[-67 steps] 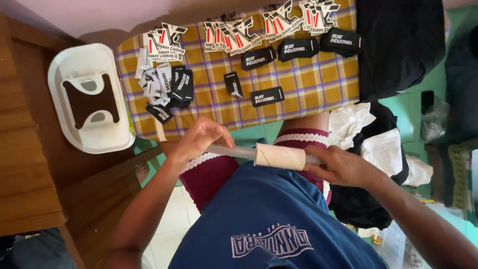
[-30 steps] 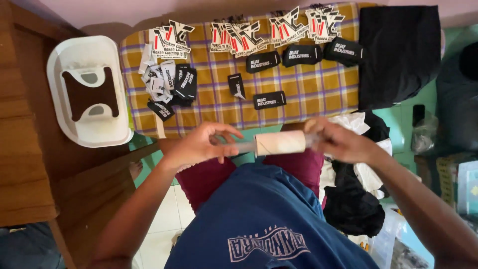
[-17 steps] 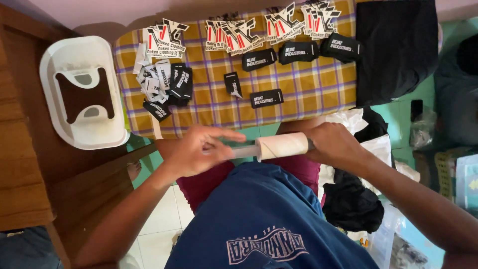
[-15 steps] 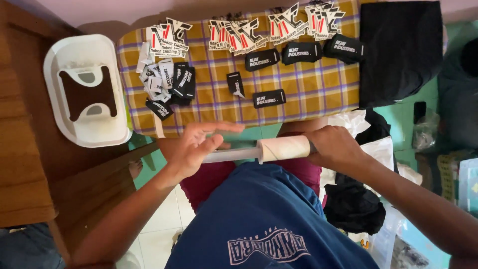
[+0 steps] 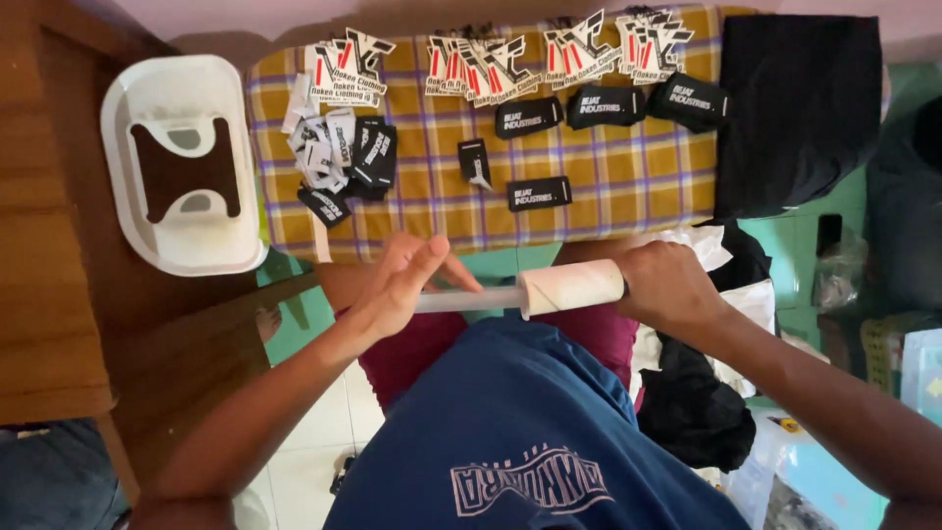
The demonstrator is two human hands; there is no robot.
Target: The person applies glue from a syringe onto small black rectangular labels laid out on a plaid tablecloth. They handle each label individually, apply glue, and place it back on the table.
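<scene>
Over my lap, my right hand (image 5: 665,287) grips the right end of a cream cardboard roll (image 5: 571,288). A thin clear film (image 5: 469,299) stretches leftward from the roll to my left hand (image 5: 404,282), whose fingers are extended and press on the film's end. Beyond my hands lies a yellow and purple plaid cloth (image 5: 608,177) covered with black fabric labels (image 5: 539,193) and printed cut-out stickers (image 5: 478,67).
A white plastic basket (image 5: 182,162) rests on the wooden bench at left. A folded black garment (image 5: 800,108) lies at the cloth's right end. Black and white clothes (image 5: 692,402) and plastic bags are piled on the green floor at right.
My left hand has drawn away from the roll to the left, with its fingers spread, and a longer strip of film now spans between my hands. My right hand stays on the roll.
</scene>
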